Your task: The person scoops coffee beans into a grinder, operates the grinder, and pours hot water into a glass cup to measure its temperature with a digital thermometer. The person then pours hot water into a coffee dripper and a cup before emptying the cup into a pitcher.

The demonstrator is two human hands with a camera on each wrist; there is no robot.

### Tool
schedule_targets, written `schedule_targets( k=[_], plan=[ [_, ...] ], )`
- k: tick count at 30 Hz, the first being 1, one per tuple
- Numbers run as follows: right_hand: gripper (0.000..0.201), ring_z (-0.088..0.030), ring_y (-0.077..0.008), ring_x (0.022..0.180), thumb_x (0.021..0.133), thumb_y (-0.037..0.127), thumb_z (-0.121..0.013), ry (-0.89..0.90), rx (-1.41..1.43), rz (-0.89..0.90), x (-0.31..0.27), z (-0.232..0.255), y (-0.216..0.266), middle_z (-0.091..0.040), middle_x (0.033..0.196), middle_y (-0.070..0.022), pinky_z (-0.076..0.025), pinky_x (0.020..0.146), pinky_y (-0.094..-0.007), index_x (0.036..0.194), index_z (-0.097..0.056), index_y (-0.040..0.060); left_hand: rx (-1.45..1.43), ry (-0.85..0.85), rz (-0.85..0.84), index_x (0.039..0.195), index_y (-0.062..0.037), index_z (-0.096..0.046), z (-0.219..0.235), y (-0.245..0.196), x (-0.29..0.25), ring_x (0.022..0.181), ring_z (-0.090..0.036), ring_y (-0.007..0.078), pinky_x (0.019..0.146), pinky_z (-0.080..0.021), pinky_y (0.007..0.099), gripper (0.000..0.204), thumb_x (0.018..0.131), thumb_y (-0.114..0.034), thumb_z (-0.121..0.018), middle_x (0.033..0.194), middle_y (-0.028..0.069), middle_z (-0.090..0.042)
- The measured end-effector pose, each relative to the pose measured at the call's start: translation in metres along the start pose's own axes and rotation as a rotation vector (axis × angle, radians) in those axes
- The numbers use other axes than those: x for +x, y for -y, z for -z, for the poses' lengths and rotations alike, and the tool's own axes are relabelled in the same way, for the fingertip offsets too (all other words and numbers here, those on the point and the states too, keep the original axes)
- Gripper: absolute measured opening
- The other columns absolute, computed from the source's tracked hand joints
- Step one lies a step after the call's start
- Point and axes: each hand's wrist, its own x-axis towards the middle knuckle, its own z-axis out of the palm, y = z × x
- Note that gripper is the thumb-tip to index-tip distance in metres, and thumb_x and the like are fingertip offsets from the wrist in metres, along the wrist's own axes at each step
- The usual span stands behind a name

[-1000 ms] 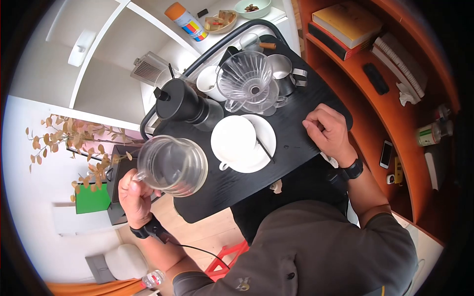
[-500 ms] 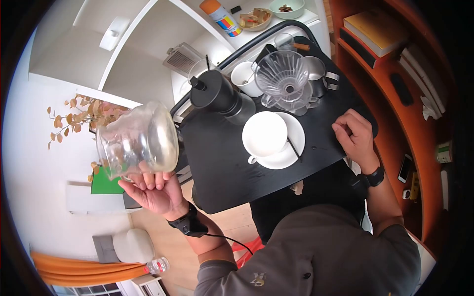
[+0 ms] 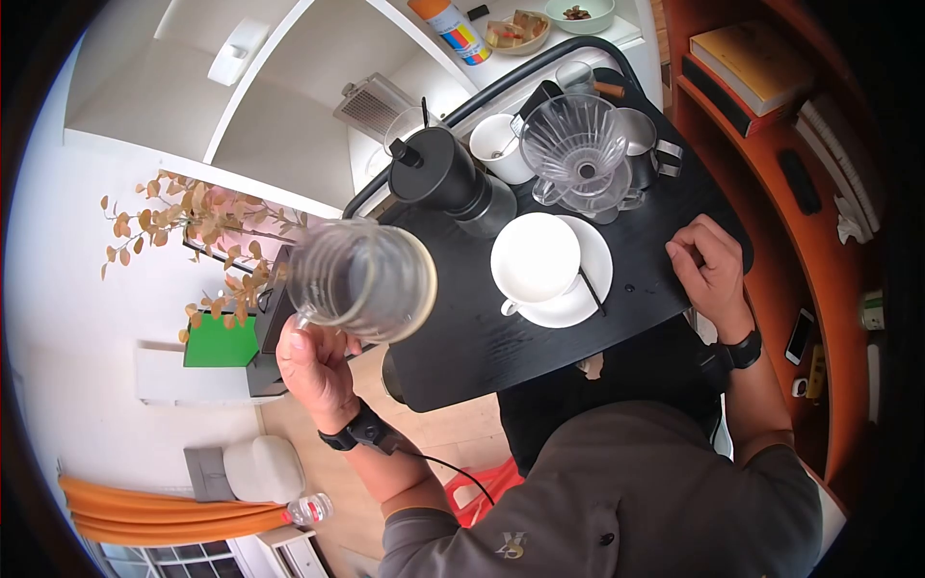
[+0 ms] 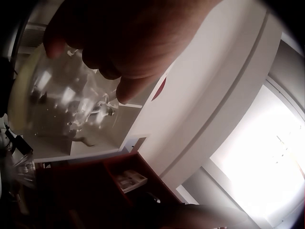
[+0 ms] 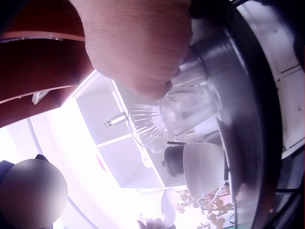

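Observation:
My left hand (image 3: 320, 374) grips the handle of a clear glass jug (image 3: 366, 279), held tilted beside the left edge of the black table (image 3: 453, 356) and blurred by motion. In the left wrist view the fingers curl at the jug (image 4: 62, 102). My right hand (image 3: 711, 270) rests at the table's near right edge, its fingers loosely curled around nothing. Between the hands a white cup (image 3: 535, 256) stands on a white saucer (image 3: 599, 260) with a thin dark stick across its rim. Behind the cup is a clear ribbed dripper (image 3: 573, 135) on a glass server (image 3: 602, 197).
A black moka pot-like grinder (image 3: 443, 178), a white mug (image 3: 501, 144) and a metal pitcher (image 3: 644, 144) stand at the table's back, inside a black rail (image 3: 540, 65). A wooden shelf (image 3: 771, 183) borders the right side. Dried leafy branches (image 3: 183, 231) are at left.
The jug swung up and left, its base turned, then came back right toward the table and tilted again, still in my left hand. My right hand stayed at the table edge.

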Motion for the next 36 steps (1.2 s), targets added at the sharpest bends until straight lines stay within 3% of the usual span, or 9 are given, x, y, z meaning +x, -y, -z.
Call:
schedule_targets(
  k=[8, 13, 20, 22, 29, 31, 36],
  plan=[
    [0.009, -0.051, -0.0163, 0.055, 0.082, 0.001, -0.07, 0.004, 0.006, -0.003, 0.0, 0.0, 0.0, -0.052, 0.069, -0.0065, -0.038, 0.051, -0.029, 0.078, -0.061, 0.0002, 0.077, 0.233, 0.108, 0.072, -0.0075, -0.048, -0.008, -0.004, 0.007, 0.053, -0.04, 0.009, 0.048, -0.04, 0.027, 0.043, 0.096, -0.039, -0.066, 0.059, -0.002, -0.041],
    [0.009, -0.052, -0.0163, 0.055, 0.082, 0.001, -0.07, 0.003, -0.006, -0.008, -0.001, 0.001, -0.002, -0.052, 0.069, -0.0062, -0.038, 0.051, -0.029, 0.078, -0.062, 0.0008, 0.396, 0.362, 0.158, 0.071, -0.0044, -0.053, -0.02, -0.015, 0.016, 0.058, -0.046, 0.0063, 0.052, -0.034, 0.0225, 0.037, 0.093, -0.028, -0.072, 0.065, -0.0003, -0.053],
    [0.01, -0.053, -0.0179, 0.056, 0.082, 0.004, -0.071, -0.009, -0.018, 0.02, -0.001, 0.001, -0.004, -0.053, 0.069, -0.0059, -0.039, 0.053, -0.0303, 0.078, -0.062, 0.0026, 0.662, 0.549, 0.161, 0.074, -0.0042, -0.055, -0.039, -0.029, 0.034, 0.06, -0.045, 0.005, 0.055, -0.034, 0.0216, 0.032, 0.096, -0.025, -0.068, 0.066, -0.0025, -0.052],
    [0.011, -0.053, -0.0184, 0.056, 0.082, 0.005, -0.072, -0.012, -0.022, 0.021, -0.001, 0.002, -0.005, -0.053, 0.069, -0.006, -0.04, 0.053, -0.0305, 0.078, -0.062, 0.0028, 0.718, 0.549, 0.129, 0.067, -0.0006, -0.051, -0.05, -0.032, 0.037, 0.056, -0.037, 0.007, 0.05, -0.031, 0.0257, 0.04, 0.09, -0.022, -0.076, 0.057, -0.0005, -0.047],
    [0.012, -0.053, -0.0195, 0.056, 0.081, 0.006, -0.072, -0.011, -0.002, 0.029, -0.001, 0.003, -0.007, -0.052, 0.068, -0.0062, -0.039, 0.053, -0.0312, 0.077, -0.061, 0.0035, 0.859, 0.654, 0.028, 0.065, -0.0004, -0.048, -0.071, -0.035, 0.047, 0.05, -0.038, 0.0143, 0.048, -0.034, 0.0289, 0.043, 0.088, -0.022, -0.078, 0.053, 0.0057, -0.044],
    [0.012, -0.052, -0.0195, 0.056, 0.081, 0.006, -0.072, -0.012, -0.005, 0.032, -0.002, 0.003, -0.008, -0.052, 0.068, -0.0062, -0.039, 0.053, -0.0312, 0.077, -0.061, 0.0036, 0.984, 0.687, -0.005, 0.064, -0.0008, -0.047, -0.076, -0.038, 0.049, 0.047, -0.039, 0.0217, 0.047, -0.035, 0.031, 0.044, 0.086, -0.023, -0.079, 0.053, 0.0089, -0.044],
    [0.012, -0.053, -0.0199, 0.057, 0.081, 0.007, -0.072, -0.021, 0.012, 0.033, -0.002, 0.003, -0.009, -0.053, 0.068, -0.0059, -0.039, 0.054, -0.0315, 0.076, -0.061, 0.0041, 1.109, 0.743, -0.053, 0.064, -0.0013, -0.048, -0.094, -0.05, 0.053, 0.048, -0.041, 0.0302, 0.046, -0.037, 0.0346, 0.045, 0.085, -0.026, -0.08, 0.054, 0.012, -0.047]
  ],
)
